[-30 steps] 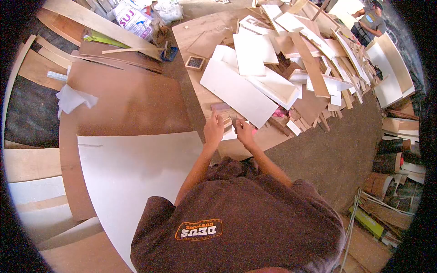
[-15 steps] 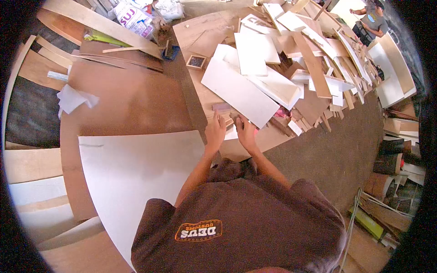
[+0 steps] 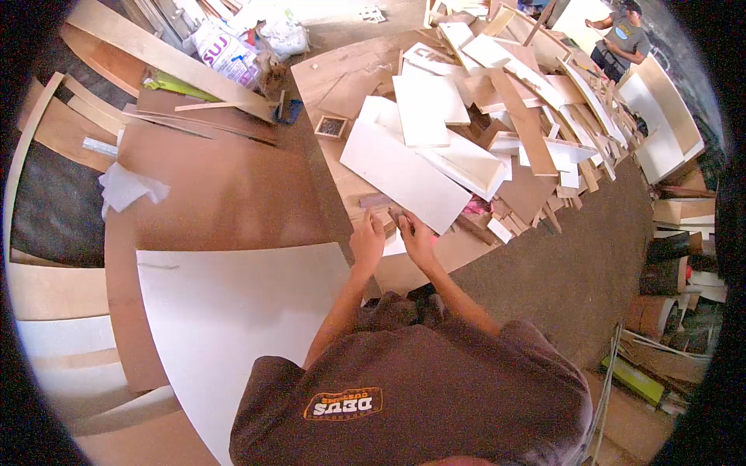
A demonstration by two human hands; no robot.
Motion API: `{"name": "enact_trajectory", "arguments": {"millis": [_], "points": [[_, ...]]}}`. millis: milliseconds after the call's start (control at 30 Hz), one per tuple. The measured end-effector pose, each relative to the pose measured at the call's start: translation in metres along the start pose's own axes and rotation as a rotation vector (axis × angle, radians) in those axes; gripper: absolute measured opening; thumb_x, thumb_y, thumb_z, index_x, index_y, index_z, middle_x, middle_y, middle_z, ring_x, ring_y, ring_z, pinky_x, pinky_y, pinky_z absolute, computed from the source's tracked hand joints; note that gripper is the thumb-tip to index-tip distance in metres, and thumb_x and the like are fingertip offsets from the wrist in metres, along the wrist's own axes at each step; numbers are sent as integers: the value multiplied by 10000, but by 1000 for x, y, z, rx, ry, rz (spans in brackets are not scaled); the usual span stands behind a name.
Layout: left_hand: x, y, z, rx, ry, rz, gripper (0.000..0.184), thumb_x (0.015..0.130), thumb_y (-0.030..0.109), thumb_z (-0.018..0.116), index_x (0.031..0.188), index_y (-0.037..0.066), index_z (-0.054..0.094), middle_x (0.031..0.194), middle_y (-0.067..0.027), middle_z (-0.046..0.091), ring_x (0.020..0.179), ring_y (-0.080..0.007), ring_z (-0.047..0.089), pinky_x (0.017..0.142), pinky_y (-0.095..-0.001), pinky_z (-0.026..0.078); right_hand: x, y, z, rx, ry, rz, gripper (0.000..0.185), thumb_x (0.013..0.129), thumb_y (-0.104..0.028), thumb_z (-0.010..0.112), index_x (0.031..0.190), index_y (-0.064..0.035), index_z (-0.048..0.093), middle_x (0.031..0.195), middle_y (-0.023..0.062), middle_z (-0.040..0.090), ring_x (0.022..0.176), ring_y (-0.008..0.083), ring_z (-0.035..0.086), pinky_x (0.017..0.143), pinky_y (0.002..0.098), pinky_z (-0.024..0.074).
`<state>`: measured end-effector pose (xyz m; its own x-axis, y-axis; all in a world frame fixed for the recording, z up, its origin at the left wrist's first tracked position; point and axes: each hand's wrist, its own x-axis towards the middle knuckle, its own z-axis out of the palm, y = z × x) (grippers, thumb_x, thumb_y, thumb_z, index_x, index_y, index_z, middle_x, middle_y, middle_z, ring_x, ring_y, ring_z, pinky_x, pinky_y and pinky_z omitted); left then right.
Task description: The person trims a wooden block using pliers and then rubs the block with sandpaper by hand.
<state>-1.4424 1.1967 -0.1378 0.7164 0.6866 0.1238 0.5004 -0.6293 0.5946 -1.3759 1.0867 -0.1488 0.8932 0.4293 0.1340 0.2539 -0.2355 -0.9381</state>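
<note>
My left hand [image 3: 367,245] is at the near edge of the worktable, fingers curled together. Just beyond its fingertips lies a small greyish-brown block [image 3: 376,200]. To its right, my right hand [image 3: 417,241] is closed in a pinch around something small and dark, too unclear to name. Small wooden pieces show between the two hands, partly hidden by the fingers. A large white board [image 3: 404,175] lies right beyond my hands, its lower corner close to my right fingers.
White and brown board offcuts [image 3: 528,147] are heaped across the table. A small wooden box [image 3: 331,127] with dark contents stands at the left. A large white sheet [image 3: 241,311] lies at my left over a brown panel [image 3: 225,179]. Another person [image 3: 625,39] is at the far right.
The view has shifted slightly, so the near surfaces sit lower in the picture. My right fingers have drawn closer together near the small dark piece. My left hand stays beside the block.
</note>
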Motion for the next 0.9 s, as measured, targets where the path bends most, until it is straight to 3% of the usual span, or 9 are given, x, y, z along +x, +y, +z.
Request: {"name": "enact_trajectory", "arguments": {"millis": [33, 67, 167, 300, 367, 433, 667, 767, 900], "points": [[0, 0, 2, -4, 3, 9, 442, 960, 334, 409, 1303, 92, 544, 758, -233, 656, 690, -410, 640, 642, -515, 503, 3, 1, 1, -7, 96, -127, 317, 993, -235, 492, 1181, -6, 603, 648, 26, 516, 559, 115, 470, 515, 285, 397], [1, 0, 3, -2, -19, 19, 442, 959, 335, 407, 1304, 94, 544, 762, -231, 658, 699, -413, 641, 649, -519, 502, -2, 2, -2, 45, 47, 45, 327, 991, -231, 500, 1194, 6, 599, 671, 13, 527, 575, 107, 474, 522, 280, 399], [-3, -1, 3, -3, -3, 41, 441, 958, 336, 406, 1301, 98, 548, 767, -232, 660, 715, -417, 642, 666, -525, 500, -6, 48, 4, -13, -101, 133, 343, 981, -236, 522, 1181, 34, 592, 693, 36, 565, 589, 123, 495, 529, 294, 410], [1, 3, 3, -48, 68, 43, 440, 959, 346, 402, 1290, 102, 559, 764, -233, 657, 723, -420, 642, 685, -530, 496, -5, -9, -2, 11, 105, -140, 344, 973, -233, 534, 1210, 11, 588, 742, 86, 616, 603, 132, 517, 550, 292, 423], [-1, 5, -2, -39, 21, 7, 444, 962, 357, 396, 1283, 101, 564, 768, -228, 659, 727, -418, 643, 690, -530, 495, -6, -3, -3, -80, 89, -96, 333, 976, -224, 530, 1218, -3, 591, 802, 99, 641, 632, 119, 518, 577, 276, 434], [-1, 8, -7, -18, -26, -16, 449, 963, 366, 391, 1280, 99, 567, 772, -223, 661, 731, -416, 644, 691, -530, 494, -7, 34, 2, -140, -90, 49, 329, 979, -224, 530, 1219, -8, 593, 779, 76, 617, 630, 103, 498, 577, 262, 428], [-6, 2, 3, -73, 62, 47, 436, 961, 357, 417, 1280, 102, 567, 792, -217, 665, 739, -410, 645, 690, -529, 494, -9, 14, -7, 90, -72, -52, 319, 982, -216, 516, 1215, -18, 606, 666, -1, 490, 582, 87, 451, 537, 260, 390], [-5, 5, 0, -22, 37, 18, 422, 960, 350, 421, 1265, 106, 580, 789, -215, 665, 743, -408, 646, 686, -525, 498, -13, 50, 1, -37, -121, 48, 325, 984, -223, 512, 1215, -15, 609, 674, -5, 501, 586, 87, 451, 542, 259, 392], [-1, -12, 22, -27, 119, 90, 414, 959, 345, 414, 1243, 104, 597, 772, -217, 663, 732, -414, 644, 676, -521, 506, -2, 4, -10, 50, -109, 37, 337, 981, -239, 525, 1217, -14, 608, 672, -8, 494, 580, 84, 447, 531, 262, 391]]}}
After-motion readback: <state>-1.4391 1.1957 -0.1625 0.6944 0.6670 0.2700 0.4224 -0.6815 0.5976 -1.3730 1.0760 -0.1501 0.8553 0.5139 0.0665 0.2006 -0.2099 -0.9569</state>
